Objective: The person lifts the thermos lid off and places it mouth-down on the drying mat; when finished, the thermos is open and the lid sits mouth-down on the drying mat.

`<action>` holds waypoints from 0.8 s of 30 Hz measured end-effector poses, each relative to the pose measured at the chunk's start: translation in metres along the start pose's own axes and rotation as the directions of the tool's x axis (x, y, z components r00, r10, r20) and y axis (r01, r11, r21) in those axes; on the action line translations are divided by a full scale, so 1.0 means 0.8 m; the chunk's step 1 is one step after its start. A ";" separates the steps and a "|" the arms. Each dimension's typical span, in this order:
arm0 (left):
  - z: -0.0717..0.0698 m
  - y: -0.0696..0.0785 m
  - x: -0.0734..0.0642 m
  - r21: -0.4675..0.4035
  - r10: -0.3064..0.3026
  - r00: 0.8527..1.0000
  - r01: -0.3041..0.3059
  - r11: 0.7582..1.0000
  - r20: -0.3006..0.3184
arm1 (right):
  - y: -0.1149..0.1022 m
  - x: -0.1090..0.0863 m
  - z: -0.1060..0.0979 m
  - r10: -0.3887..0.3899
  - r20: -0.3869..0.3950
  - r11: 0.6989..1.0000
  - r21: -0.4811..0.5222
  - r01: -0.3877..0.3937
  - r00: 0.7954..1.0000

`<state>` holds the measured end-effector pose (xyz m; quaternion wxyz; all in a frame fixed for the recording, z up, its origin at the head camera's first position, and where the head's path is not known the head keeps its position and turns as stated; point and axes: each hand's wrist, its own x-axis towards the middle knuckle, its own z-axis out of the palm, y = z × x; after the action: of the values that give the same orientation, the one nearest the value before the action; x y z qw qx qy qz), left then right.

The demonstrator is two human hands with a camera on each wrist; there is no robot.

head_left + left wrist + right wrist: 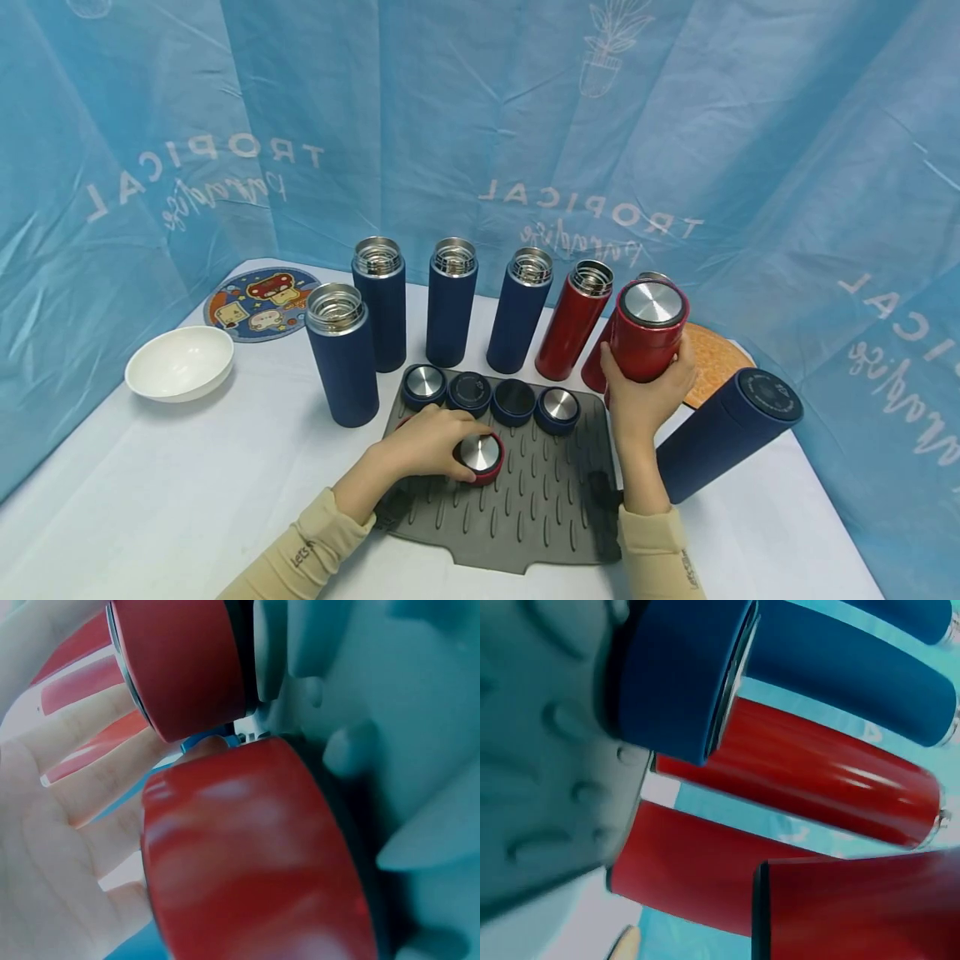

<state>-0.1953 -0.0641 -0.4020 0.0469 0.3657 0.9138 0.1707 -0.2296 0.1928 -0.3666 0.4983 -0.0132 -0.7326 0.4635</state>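
Note:
My left hand [427, 446] is low over the grey ridged mat [525, 517], thumb and fingers around a red lid [480, 452] with a silver top. A second red lid [255, 855] sits beside it, mostly under the hand in the head view. My right hand [651, 392] grips a red thermos bottle [636, 354] with a silver disc on top, raised off the table. Its dark lower edge shows in the right wrist view. Behind it stand two open red bottles [573, 329], the right one partly hidden.
Several open blue bottles [452, 317] stand behind the mat. Blue lids [470, 393] line its back edge. At the right is a capped blue bottle [727, 433], near an orange round mat [708, 362]. A white bowl [180, 364] and a cartoon mat [262, 304] lie left.

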 end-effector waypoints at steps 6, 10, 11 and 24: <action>0.000 0.000 0.000 0.001 0.000 1.000 0.000 1.000 -0.002 | -0.008 -0.008 -0.004 -0.290 0.175 0.950 -0.069 0.305 0.941; 0.002 0.000 0.002 -0.004 0.003 1.000 -0.003 1.000 -0.010 | -0.014 -0.010 -0.005 -0.407 0.315 0.889 -0.080 0.451 0.857; 0.002 0.000 0.002 -0.002 0.007 1.000 -0.008 1.000 -0.012 | -0.015 -0.010 -0.005 -0.427 0.352 0.873 -0.081 0.481 0.833; -0.034 -0.009 -0.008 -0.513 -0.160 0.932 -0.031 0.858 -0.324 | -0.025 -0.013 -0.010 -0.488 0.747 0.630 -0.056 0.775 0.451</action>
<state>-0.2007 -0.0808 -0.3791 -0.0181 0.2716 0.8409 0.4678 -0.2097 0.1812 -0.3596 0.3236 0.3356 -0.8831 0.0525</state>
